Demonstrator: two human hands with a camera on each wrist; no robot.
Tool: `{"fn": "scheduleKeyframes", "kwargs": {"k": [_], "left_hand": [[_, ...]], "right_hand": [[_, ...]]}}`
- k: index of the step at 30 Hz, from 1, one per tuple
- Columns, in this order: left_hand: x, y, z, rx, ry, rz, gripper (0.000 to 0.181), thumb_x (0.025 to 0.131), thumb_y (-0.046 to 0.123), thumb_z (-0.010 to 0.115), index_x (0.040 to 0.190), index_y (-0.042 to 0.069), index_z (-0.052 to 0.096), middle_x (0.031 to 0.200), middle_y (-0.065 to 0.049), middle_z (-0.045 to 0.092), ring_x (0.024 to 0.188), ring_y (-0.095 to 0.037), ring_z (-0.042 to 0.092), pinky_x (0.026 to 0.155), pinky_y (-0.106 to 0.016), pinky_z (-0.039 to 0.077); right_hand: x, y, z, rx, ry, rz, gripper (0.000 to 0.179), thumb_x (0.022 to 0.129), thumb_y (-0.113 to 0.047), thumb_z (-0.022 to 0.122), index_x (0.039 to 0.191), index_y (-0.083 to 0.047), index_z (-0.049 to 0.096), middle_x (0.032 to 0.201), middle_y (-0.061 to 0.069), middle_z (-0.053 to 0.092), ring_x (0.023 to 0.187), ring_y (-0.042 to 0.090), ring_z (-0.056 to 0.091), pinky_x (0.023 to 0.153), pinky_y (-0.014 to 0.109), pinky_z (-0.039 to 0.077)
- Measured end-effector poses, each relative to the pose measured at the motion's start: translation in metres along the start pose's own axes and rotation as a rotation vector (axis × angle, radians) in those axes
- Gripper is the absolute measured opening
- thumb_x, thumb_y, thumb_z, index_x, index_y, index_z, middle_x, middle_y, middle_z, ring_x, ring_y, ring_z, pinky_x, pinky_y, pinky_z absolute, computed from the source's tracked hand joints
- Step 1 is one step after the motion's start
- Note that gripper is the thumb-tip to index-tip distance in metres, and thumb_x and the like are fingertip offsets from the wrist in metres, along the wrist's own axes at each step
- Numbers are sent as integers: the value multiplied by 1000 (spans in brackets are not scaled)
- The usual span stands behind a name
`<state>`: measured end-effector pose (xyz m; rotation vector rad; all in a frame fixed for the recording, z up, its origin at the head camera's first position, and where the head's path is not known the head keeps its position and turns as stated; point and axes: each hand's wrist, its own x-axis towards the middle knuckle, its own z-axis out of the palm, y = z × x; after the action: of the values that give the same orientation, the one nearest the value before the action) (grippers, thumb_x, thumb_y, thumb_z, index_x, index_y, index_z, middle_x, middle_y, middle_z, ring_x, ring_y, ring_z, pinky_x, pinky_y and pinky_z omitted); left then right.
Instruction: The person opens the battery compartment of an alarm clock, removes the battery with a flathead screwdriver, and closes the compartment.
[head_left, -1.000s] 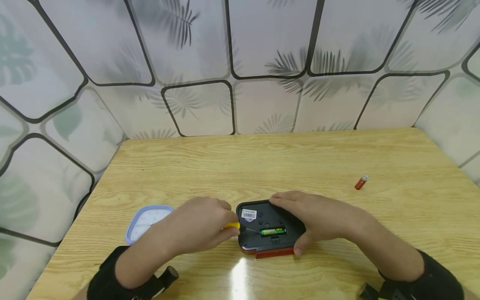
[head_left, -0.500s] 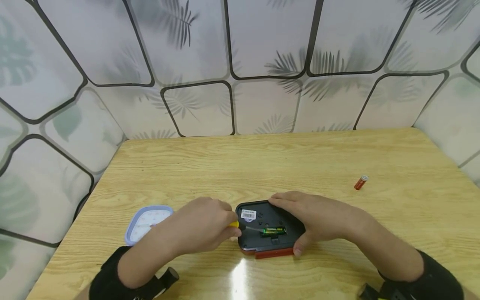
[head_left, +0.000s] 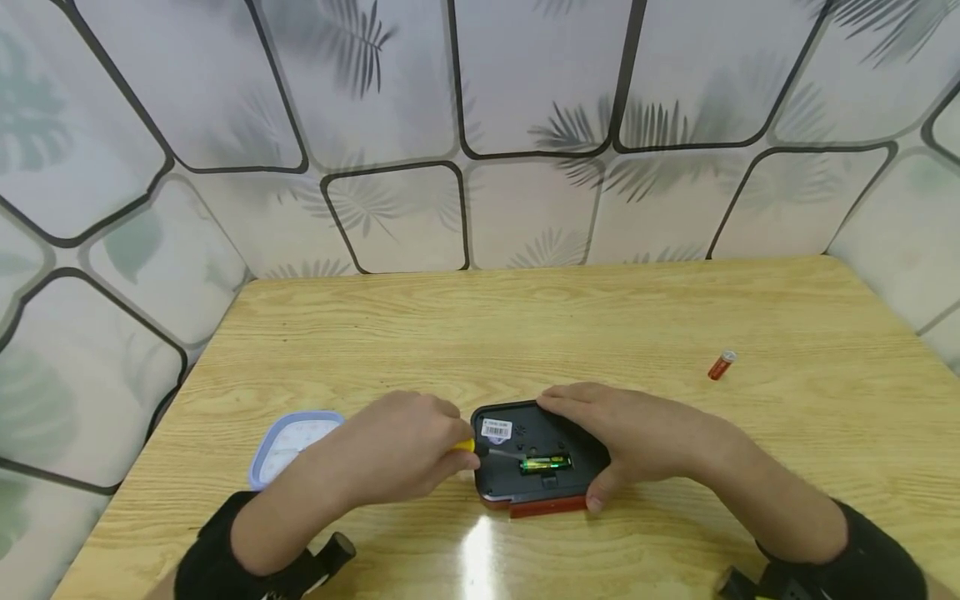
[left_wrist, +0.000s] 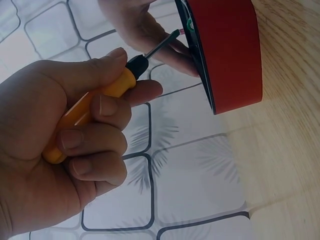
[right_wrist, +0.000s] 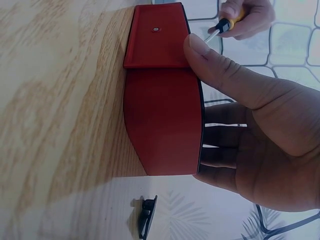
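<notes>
My left hand point(head_left: 408, 446) grips a yellow-handled screwdriver point(left_wrist: 90, 110), its fingers curled round the handle. The shaft reaches over the black back of a red-sided device point(head_left: 498, 479), with the tip at the left end of a green battery point(head_left: 546, 463) in the recess there. The device lies back-up on the table, a white barcode label point(head_left: 497, 429) near one corner. My right hand point(head_left: 637, 429) rests over its right end, thumb at the near edge and straight fingers across the back, as the right wrist view shows. The left wrist view shows the device's red side.
A red battery point(head_left: 722, 365) lies on the wooden table point(head_left: 480, 333) at the back right. At the left, a lavender-rimmed tray point(head_left: 258, 462) is partly covered by my left forearm. A small black piece point(right_wrist: 145, 217) lies beyond the device in the right wrist view.
The screwdriver tip has shifted slightly, right and then back left, at the battery's end. The green battery looks turned in its recess. My right hand and the device have stayed in place.
</notes>
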<state>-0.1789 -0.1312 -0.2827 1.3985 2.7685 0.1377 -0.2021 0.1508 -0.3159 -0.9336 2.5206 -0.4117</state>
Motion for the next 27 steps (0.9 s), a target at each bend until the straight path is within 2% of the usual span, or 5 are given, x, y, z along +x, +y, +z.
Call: {"fn": "scheduleKeyframes", "kwargs": {"k": [10,20,23,27], "left_hand": [[1,-1,2,2,43,23,20,95,31,68,83,15,70,70,10,59,59,1,47,56,-20,46],[2,-2,4,-14,51,29,20,96,30,67,91,12,73,79,6,67,65,-1,58,60,-20,51],[2,-3,5,-13,59,32,20,96,30,67,92,12,73,81,5,68,66,-2,58,60,-20,51],[3,-3,6,-16,70,30,19,96,30,68,92,12,72,80,6,67,63,-1,54,58,-19,48]], "right_hand": [[1,-1,0,-15,-6,7,110,64,-42,93,154,-12,38,158,6,39,144,28,39,114,50,39],[-1,-1,-3,-4,-22,30,110,65,-44,92,156,-16,36,161,3,35,146,28,37,114,50,38],[-2,-1,-4,23,-5,15,104,68,-47,89,154,-19,40,160,3,36,145,28,37,113,51,40],[-2,-1,-4,24,108,-76,79,79,-55,77,145,-19,53,151,0,47,138,23,46,108,48,46]]}}
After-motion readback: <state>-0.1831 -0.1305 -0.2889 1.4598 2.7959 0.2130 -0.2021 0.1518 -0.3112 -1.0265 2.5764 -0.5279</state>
